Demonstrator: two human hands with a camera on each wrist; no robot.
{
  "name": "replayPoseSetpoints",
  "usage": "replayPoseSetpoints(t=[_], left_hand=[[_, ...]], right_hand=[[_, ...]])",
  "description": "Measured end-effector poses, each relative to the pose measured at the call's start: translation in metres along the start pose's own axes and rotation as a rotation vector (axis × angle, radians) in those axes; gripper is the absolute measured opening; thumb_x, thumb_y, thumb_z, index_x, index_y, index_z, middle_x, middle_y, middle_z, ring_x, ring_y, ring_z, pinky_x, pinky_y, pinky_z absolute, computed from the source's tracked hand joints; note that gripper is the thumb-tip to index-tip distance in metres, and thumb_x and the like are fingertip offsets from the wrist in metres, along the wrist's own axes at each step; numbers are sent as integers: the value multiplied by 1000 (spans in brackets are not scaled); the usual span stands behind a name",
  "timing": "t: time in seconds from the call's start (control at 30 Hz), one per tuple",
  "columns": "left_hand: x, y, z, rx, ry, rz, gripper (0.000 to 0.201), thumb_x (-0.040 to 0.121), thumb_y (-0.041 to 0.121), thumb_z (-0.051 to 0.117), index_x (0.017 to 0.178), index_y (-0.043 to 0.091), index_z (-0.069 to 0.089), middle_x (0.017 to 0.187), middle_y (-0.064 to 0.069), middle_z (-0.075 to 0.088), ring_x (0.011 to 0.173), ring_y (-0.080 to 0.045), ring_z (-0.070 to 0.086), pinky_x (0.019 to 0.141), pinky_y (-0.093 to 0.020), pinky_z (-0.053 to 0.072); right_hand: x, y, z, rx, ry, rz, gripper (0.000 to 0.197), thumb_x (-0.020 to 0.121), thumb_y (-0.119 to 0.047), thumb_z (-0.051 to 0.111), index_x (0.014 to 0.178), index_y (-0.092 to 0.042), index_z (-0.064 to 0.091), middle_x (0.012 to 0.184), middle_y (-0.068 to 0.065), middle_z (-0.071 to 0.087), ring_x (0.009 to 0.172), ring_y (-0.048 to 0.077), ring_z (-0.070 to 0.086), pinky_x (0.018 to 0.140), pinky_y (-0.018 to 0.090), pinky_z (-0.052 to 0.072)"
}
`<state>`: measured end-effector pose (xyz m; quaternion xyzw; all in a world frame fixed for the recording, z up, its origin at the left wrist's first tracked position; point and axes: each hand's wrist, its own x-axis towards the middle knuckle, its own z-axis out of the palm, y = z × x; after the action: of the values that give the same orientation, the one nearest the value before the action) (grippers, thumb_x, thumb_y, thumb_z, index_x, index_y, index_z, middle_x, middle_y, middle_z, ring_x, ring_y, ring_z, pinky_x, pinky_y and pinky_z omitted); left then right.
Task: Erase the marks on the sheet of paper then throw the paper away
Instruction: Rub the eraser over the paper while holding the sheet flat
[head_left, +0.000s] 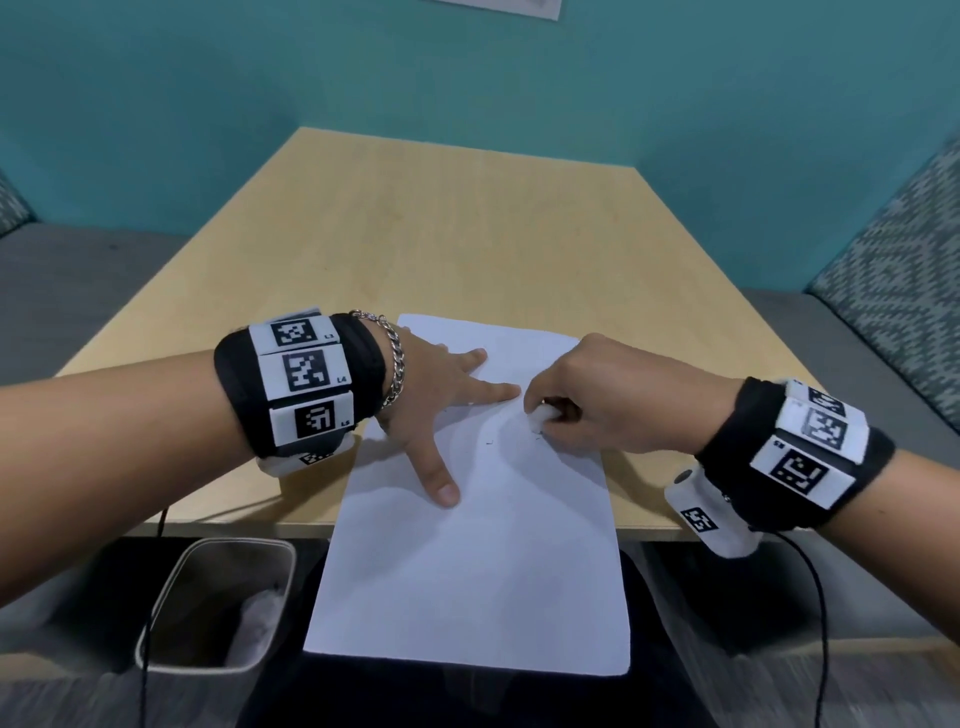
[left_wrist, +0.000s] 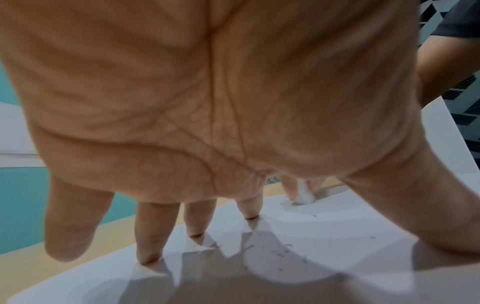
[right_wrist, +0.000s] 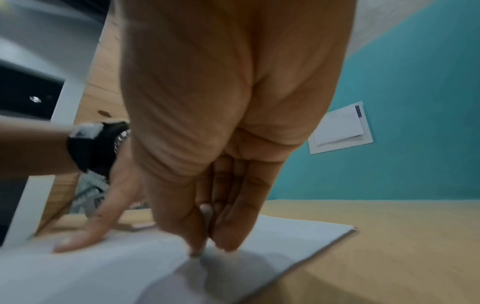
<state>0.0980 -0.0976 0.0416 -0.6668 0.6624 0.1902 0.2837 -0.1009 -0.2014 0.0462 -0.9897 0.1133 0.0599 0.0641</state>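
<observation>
A white sheet of paper (head_left: 483, 545) lies lengthwise on the light wooden surface (head_left: 467, 234), its near end hanging out past the front edge toward the person's lap. The left hand (head_left: 436, 395) is spread flat on the upper left part of the sheet, fingers straight and splayed, thumb pointing back toward the person, pinning the paper down. From the left wrist view the fingertips (left_wrist: 148, 257) press onto the sheet (left_wrist: 285, 267), and small grey eraser crumbs (left_wrist: 280, 255) are scattered on the paper between the fingers and the thumb.

The right hand (head_left: 597, 395) comes in from the right with its fingers curled, pinching a small white eraser (head_left: 543, 415) whose tip touches the paper just beside the left index fingertip. In the right wrist view the curled fingers (right_wrist: 228, 226) point down at the sheet (right_wrist: 103, 271), and the eraser itself is mostly hidden between them. A couple of faint dark marks (head_left: 488, 442) show on the paper just below the eraser, toward the person.

Down on the floor to the left, below the surface's front edge, stands a grey wastebasket (head_left: 218, 608) with something pale and crumpled inside. Both wrists carry black bands with white coded tags, and a silver chain bracelet (head_left: 395, 358) sits on the left wrist.
</observation>
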Motion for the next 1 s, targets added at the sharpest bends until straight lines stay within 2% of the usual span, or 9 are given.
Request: replayPoseSetpoints(t=[0.13, 0.27, 0.37, 0.43, 0.6, 0.73, 0.83, 0.9, 1.0], left_hand=[[-1, 1, 0, 8, -5, -8, 136, 60, 93, 72, 154, 63, -22, 173, 6, -26, 163, -33, 5, 124, -68, 15], [-1, 2, -2, 6, -7, -5, 137, 60, 92, 72, 154, 62, -22, 173, 5, -26, 163, -34, 6, 125, -67, 15], [-1, 3, -2, 9, -17, -11, 138, 60, 91, 73, 154, 62, -22, 172, 5, -27, 162, -34, 7, 125, -66, 16], [-2, 3, -2, 6, -21, -12, 137, 61, 90, 73, 155, 61, -22, 172, 5, -28, 163, -34, 5, 125, -67, 15], [-1, 2, -2, -2, -22, -9, 137, 60, 91, 73, 154, 62, -23, 172, 6, -28, 163, -33, 3, 125, -67, 15], [-1, 3, -2, 9, -26, -16, 136, 62, 91, 72, 154, 61, -23, 172, 6, -29, 163, -34, 1, 125, -67, 15], [1, 2, 0, 17, -17, -9, 137, 60, 93, 71, 154, 62, -23, 172, 5, -28, 163, -34, 4, 124, -68, 18], [1, 2, 0, 21, -14, -8, 137, 59, 94, 71, 153, 63, -23, 172, 5, -28, 162, -34, 7, 124, -67, 20], [0, 3, 0, 17, -26, -15, 137, 61, 92, 72, 154, 62, -24, 172, 5, -29, 162, -36, 6, 123, -68, 20]], right_hand=[[-10, -12, 8, -29, -5, -68, 22, 87, -19, 54, 67, -20, 45, 60, 6, 47, 59, 24, 39, 54, 40, 40], [-8, -10, 3, -61, 11, -10, 18, 85, -16, 54, 68, -16, 47, 62, 9, 47, 60, 23, 32, 55, 42, 39], [-10, -16, 9, -130, 1, -2, 23, 86, -19, 52, 67, -19, 40, 62, 4, 46, 60, 29, 42, 55, 45, 44], [-16, -24, 14, -158, -38, -36, 23, 90, -23, 52, 70, -18, 41, 65, 2, 47, 63, 31, 51, 53, 48, 47], [-12, -12, 6, -141, 16, 44, 21, 88, -17, 52, 70, -15, 40, 63, 4, 46, 62, 29, 42, 57, 52, 45], [-21, -24, 9, -128, -26, -46, 22, 91, -20, 54, 72, -16, 46, 64, 3, 46, 60, 26, 42, 55, 41, 41], [-16, -14, 4, -91, 19, 29, 14, 87, -18, 54, 75, -12, 56, 64, 9, 48, 61, 21, 28, 58, 45, 46], [-17, -13, 5, -80, 44, 44, 14, 85, -16, 54, 72, -11, 53, 63, 11, 45, 62, 22, 26, 57, 47, 45], [-24, -25, 9, -59, 2, -28, 19, 87, -17, 54, 70, -14, 45, 61, 8, 41, 61, 25, 32, 54, 42, 39]])
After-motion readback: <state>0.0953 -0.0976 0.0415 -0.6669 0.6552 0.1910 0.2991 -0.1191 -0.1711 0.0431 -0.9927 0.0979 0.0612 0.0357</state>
